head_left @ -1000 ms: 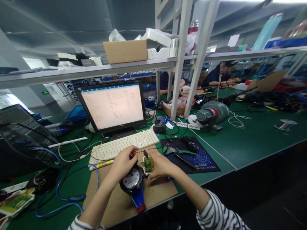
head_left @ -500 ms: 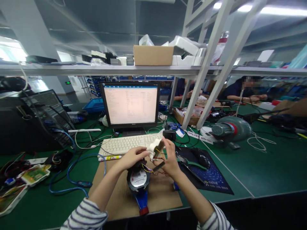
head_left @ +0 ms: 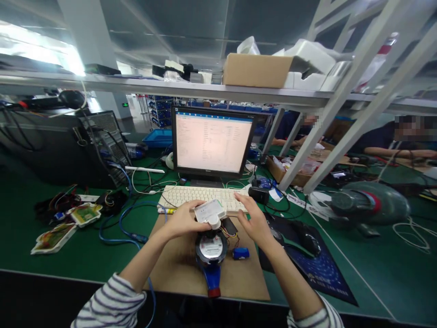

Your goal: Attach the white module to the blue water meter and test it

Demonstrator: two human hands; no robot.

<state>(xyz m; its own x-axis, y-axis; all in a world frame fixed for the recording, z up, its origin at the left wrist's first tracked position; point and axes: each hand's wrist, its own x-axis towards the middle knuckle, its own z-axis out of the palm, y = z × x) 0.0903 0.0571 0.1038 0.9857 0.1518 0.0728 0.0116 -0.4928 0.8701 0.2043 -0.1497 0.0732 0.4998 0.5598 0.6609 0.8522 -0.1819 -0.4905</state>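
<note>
Left grip (head_left: 184, 222) pinched the white case (head_left: 207, 211); right grip (head_left: 256, 222) gaped, empty. I judged lifting could strain the wires (head_left: 232, 234).

Two hands (head_left: 184, 219) (head_left: 254, 221), one casing (head_left: 209, 212) and one meter (head_left: 210, 248) are seen.
At the desk, one monitor (head_left: 211, 146), one keyboard (head_left: 194, 196), one mouse (head_left: 305, 239), one pad (head_left: 327, 271), one tower (head_left: 51, 146), one motor (head_left: 385, 205), one marker (head_left: 166, 211), one tray (head_left: 159, 138), one blue cylinder (head_left: 241, 253) and one cardboard sheet (head_left: 177, 269) are counted; two boards (head_left: 85, 213) (head_left: 54, 237) are found, two cardboard boxes (head_left: 257, 70) (head_left: 275, 171) are shown, one on the shelf (head_left: 191, 86) and one below, and two people (head_left: 287, 125) (head_left: 378, 136) are partly seen; the cables (head_left: 124, 214) are too tangled to be counted.
</note>
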